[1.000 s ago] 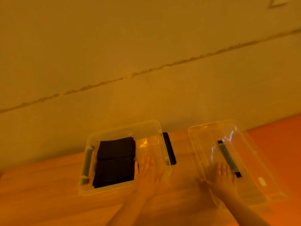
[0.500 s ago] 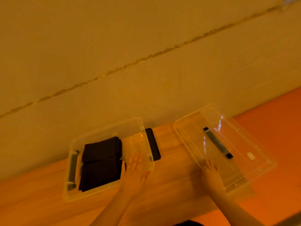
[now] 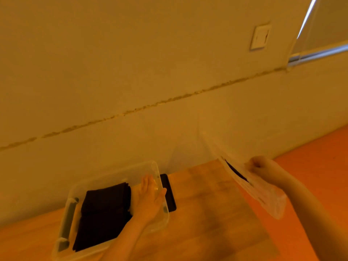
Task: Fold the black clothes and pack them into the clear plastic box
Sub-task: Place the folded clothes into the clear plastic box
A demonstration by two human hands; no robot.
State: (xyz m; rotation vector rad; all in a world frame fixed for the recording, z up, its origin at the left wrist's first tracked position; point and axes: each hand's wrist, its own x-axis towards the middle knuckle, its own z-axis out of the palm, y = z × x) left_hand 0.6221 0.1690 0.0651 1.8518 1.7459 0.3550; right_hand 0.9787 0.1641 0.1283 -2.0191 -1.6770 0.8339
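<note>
The clear plastic box (image 3: 120, 174) stands on the wooden table at lower left. Folded black clothes (image 3: 105, 211) fill its left part. My left hand (image 3: 149, 197) lies flat with straight fingers inside the box's right part, next to the clothes. My right hand (image 3: 260, 167) grips the edge of the clear lid (image 3: 263, 194), which is lifted off the table and tilted steeply, blurred by motion. A dark handle strip on the lid shows just left of the hand.
A flat black object (image 3: 168, 193) lies on the table against the box's right side. The wooden table (image 3: 207, 213) meets the wall behind. Orange floor (image 3: 320, 157) shows at right. A wall switch (image 3: 259, 37) is high at right.
My right hand has taken hold of the lid and raised it off the table, tilting it up. My left hand has slid further into the box. The camera has swung.
</note>
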